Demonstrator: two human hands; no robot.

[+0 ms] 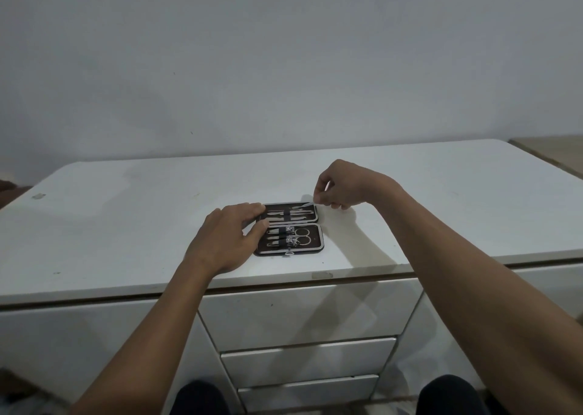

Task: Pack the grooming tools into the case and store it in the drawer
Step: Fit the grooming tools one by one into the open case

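Note:
A dark brown grooming case (317,245) lies open flat on the white desk top (126,225). Its near half holds nail clippers and small scissors (303,236); the far half holds several slim metal tools. My left hand (227,238) rests on the case's left side, fingers spread over the far half. My right hand (342,187) hovers at the case's far right corner, thumb and fingers pinched on a thin metal tool (305,205) whose tip lies over the far half.
Three white drawers (303,317) stack under the desk front, all shut. A plain wall stands behind the desk. My knees (202,399) show at the bottom edge. A wooden surface (552,149) adjoins the desk at the far right.

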